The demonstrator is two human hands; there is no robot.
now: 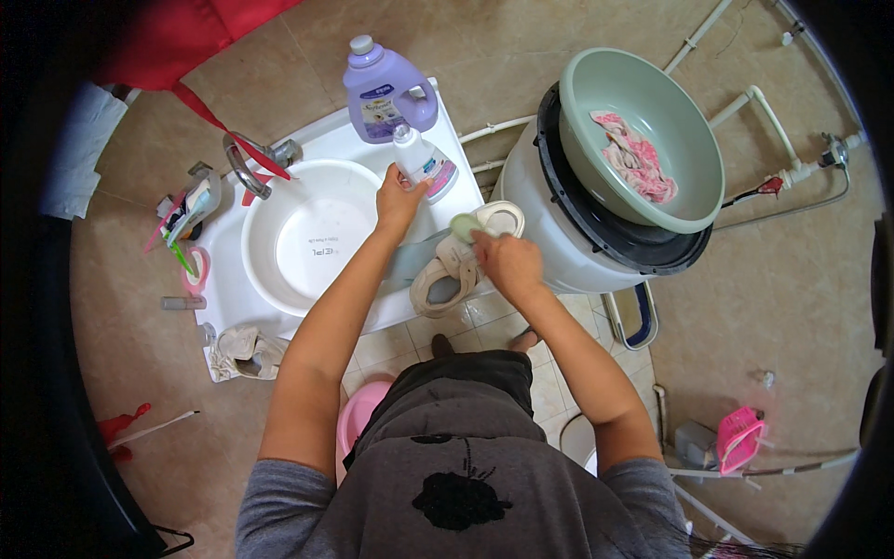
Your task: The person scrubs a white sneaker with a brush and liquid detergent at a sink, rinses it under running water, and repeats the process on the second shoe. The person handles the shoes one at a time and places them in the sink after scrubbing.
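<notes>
My left hand (399, 202) grips a white plastic bottle (421, 159) with a label, standing tilted over the right side of the white sink counter (370, 318). A beige shoe (457, 255) rests at the counter's front right corner, its opening facing me. Over its front part, my right hand (513, 265) has its fingers bent against a pale green rounded object (464, 227); what it is cannot be made out. Behind the white bottle stands a purple fabric softener jug (380, 98). A second beige shoe (246, 353) sits at the counter's left front corner.
A white basin (255, 262) stands under the faucet (244, 164). To the right, a green basin (580, 140) holding pink-and-white cloth (632, 157) rests on a black-lidded white barrel (517, 168). A pink basin (356, 419) is below me. Pipes (775, 129) run along the wall.
</notes>
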